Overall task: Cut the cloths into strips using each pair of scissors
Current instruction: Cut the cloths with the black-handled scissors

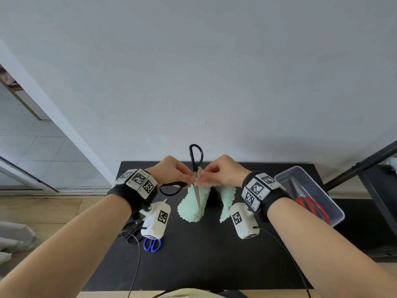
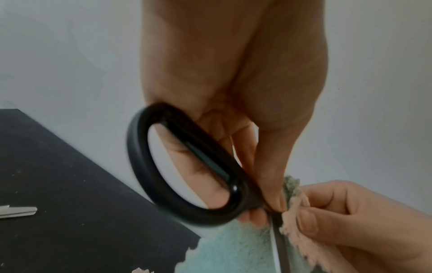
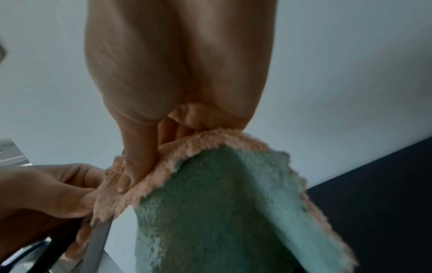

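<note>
Mint cloth [image 1: 194,203] draped below both hands' pinch

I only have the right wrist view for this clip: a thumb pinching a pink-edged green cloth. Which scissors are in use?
Observer: The black-handled scissors, wide open, one blade running down the cloth.
Operator: Who holds them?
Observer: The left hand pinches them near the pivot; the right hand pinches only cloth.
Operator: Other pairs?
Observer: Red-handled scissors lie in the clear bin; blue-handled scissors lie on the black mat.
</note>
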### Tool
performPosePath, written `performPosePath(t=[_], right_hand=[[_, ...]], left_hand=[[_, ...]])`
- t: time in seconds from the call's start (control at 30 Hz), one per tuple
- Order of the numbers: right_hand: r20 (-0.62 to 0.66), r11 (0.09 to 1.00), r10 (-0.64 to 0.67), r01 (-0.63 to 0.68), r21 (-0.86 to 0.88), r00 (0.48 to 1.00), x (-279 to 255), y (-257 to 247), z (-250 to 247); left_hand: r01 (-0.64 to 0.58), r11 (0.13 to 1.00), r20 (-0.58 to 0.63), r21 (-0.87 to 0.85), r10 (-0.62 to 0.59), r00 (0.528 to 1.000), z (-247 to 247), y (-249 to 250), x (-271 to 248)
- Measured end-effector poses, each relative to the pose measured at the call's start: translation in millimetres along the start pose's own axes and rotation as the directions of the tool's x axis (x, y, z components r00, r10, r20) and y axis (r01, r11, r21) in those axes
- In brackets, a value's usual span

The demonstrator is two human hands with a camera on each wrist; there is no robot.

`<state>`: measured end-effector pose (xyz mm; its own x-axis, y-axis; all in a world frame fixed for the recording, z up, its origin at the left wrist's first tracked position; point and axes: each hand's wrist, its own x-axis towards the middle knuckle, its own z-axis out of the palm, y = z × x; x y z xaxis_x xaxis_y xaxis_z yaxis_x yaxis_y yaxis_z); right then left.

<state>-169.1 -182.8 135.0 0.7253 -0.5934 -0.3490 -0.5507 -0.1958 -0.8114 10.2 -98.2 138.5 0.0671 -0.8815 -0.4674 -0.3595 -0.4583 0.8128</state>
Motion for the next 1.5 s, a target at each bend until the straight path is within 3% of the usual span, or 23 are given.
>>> performPosePath(t=[0.27,0.4,0.53,0.63,0.8,1.07,1.5], right_hand=[[-0.031,1.000,0.008,-0.009,-0.006,0.999,-4,11,-9],[-0.166,0.999,0.047,-0.050,-0.014,0.985,-11,29,-23],[-0.250,0.987,0.071,-0.032,0.157,0.966,-15,37,-31],[-0.204,0.988,0.038,-0.007,0.153,0.978,-11,22,-25],[-0.113,0.926,0.004,0.039,0.375,0.994,-12,1,-6],[0.027,0.983,0.086,-0.089,0.163,0.996,4,-10,16],[0.027,0.993,0.097,-0.098,0.061,0.995,10,-1,17]], left_hand=[[0.008,0.999,0.016,0.034,-0.009,1.000,-12,-8,-3],[0.051,0.996,-0.061,0.076,-0.046,0.997,-26,-21,-6],[0.065,0.998,-0.074,0.021,-0.063,0.995,-32,-27,-10],[0.062,0.997,-0.039,0.039,-0.061,0.997,-23,-21,-8],[0.055,0.997,0.000,0.051,-0.055,0.999,-14,-16,-3],[0.030,0.998,-0.001,0.059,-0.030,1.000,-11,-18,0],[0.031,0.999,0.018,0.010,-0.031,0.999,-23,-33,-8]])
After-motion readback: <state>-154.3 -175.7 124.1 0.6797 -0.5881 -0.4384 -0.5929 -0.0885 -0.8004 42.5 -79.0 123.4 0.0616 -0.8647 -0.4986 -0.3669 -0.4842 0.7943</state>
